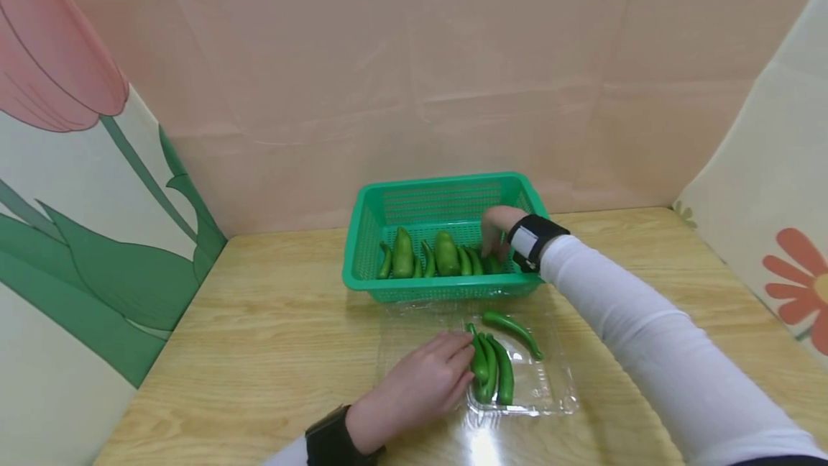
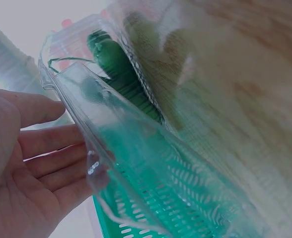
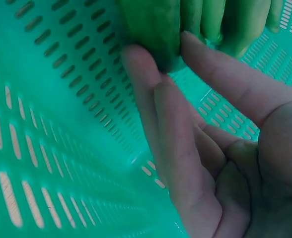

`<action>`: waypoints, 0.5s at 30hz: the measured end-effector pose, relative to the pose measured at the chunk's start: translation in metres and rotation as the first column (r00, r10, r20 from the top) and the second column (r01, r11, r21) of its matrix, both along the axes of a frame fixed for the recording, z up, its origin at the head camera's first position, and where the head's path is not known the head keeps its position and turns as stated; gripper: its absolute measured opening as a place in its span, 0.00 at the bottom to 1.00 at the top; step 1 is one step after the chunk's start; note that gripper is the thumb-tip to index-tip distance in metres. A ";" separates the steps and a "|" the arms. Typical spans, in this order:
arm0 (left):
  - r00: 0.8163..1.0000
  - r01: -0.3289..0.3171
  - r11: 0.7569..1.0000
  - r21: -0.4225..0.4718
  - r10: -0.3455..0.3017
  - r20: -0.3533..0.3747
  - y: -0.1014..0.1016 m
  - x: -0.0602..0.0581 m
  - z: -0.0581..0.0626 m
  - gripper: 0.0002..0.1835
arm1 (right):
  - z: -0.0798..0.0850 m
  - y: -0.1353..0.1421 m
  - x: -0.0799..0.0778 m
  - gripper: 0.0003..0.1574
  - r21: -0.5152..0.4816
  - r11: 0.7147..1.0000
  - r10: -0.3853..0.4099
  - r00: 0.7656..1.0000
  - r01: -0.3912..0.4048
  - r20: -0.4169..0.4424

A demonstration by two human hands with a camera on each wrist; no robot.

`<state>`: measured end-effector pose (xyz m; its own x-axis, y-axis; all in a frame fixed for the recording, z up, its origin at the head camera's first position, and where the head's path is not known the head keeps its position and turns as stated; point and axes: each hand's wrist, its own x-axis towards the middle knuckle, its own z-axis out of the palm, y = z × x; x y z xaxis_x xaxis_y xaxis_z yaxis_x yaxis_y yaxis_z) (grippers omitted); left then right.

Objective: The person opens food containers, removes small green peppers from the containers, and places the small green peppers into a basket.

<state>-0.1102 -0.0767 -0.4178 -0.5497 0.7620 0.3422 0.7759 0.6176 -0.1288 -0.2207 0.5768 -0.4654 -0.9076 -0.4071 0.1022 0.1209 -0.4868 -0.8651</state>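
Inside the green plastic basket, my right hand reaches down at the right end. Its thumb and fingers pinch the end of a thick green vegetable, as the right wrist view shows. Below the basket lies a clear plastic clamshell container with several slender green chili peppers; one chili pepper lies at an angle behind the others. My left hand is at the container's left side, fingers extended against its clear edge and thumb apart. It covers part of the container.
Across the basket stands a row of thick green vegetables and slimmer chili peppers. The wooden table meets a pink-covered wall behind the basket. Flower-printed panels flank both sides.
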 end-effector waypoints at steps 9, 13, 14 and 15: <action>1.000 -0.001 1.000 0.000 0.001 0.000 0.000 0.000 0.001 0.19 | -0.039 0.047 -0.032 0.34 -0.139 0.985 0.111 0.993 -0.106 0.031; 1.000 -0.001 1.000 -0.003 0.001 -0.006 0.000 0.000 0.000 0.19 | -0.046 0.054 -0.040 0.33 -0.256 0.944 0.223 0.974 -0.208 0.029; 1.000 -0.001 1.000 -0.003 0.001 -0.006 0.000 0.000 0.000 0.19 | -0.043 0.049 -0.038 0.33 -0.276 0.935 0.241 0.970 -0.225 0.025; 1.000 -0.001 1.000 -0.003 0.001 -0.005 0.000 0.000 0.000 0.19 | -0.039 0.041 -0.035 0.33 -0.280 0.927 0.258 0.966 -0.251 -0.013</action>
<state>-0.1102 -0.0770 -0.4178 -0.5489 0.7625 0.3424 0.7747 0.6179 -0.1341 -0.2554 0.6176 -0.5049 -0.7807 -0.5833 0.2243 0.2908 -0.6567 -0.6958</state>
